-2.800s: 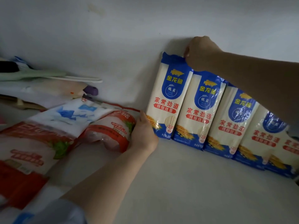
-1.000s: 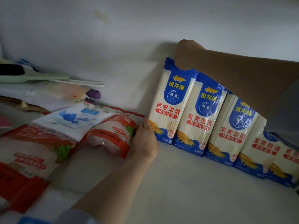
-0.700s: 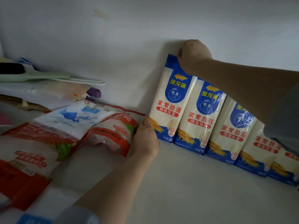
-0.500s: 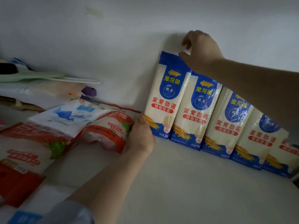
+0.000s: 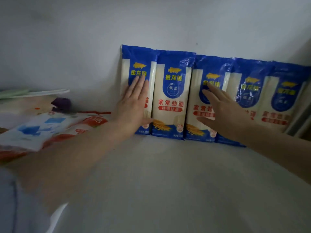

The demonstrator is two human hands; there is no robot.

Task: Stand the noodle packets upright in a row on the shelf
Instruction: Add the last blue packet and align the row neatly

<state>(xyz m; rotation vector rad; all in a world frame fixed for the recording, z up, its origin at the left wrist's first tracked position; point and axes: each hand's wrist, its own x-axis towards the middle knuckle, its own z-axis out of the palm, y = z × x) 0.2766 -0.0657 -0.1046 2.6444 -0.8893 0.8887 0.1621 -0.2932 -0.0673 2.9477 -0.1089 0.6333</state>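
Though leaning on the wall, noodle packets (image 5: 171, 98) upright, long axes vertical; both hands' fingers (image 5: 139, 84) flat, straight.

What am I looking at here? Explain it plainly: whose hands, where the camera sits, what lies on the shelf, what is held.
No machine here: a person works with bare hands, and the one picture comes from a camera on their head, looking forward and down. The left hand lies flat, fingers straight, on the leftmost packet. The right hand is spread open in front of the third packet; whether it touches is hard to tell. Neither hand grips anything. Five blue and white noodle packets stand upright side by side against the back wall, on the pale shelf. To the left lie red and white bags, flat in a heap, with a small purple thing behind them.
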